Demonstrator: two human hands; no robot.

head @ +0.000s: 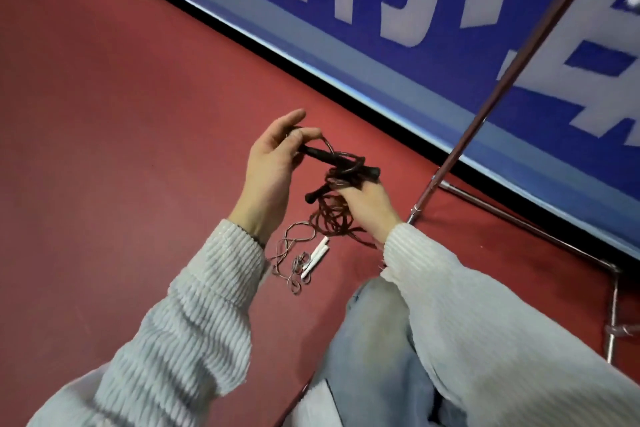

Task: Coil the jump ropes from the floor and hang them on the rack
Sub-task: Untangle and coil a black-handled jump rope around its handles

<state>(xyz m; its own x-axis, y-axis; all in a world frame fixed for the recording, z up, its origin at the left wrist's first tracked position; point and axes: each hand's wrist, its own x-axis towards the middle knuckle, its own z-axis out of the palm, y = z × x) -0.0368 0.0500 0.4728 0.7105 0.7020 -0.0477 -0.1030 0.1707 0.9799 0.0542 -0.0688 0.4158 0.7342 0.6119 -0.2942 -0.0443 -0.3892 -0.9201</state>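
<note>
the left hand (273, 163) pinched one end of a black plastic handle (337, 160) of the dark brown jump rope (332, 215), fingers curled narrow. the right hand (369, 203) gripped the bundle of loops, which hung above the red floor (104, 97). a 2nd rope with white handles (315, 258) lay below on the floor, and the metal rack pole (485, 121) stood near. i think the loops should be kept even and tight before hanging.

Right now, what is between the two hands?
In the head view, a black handle spans the gap between the left hand and the right hand, with dark rope wound around it and loops hanging below.
</note>
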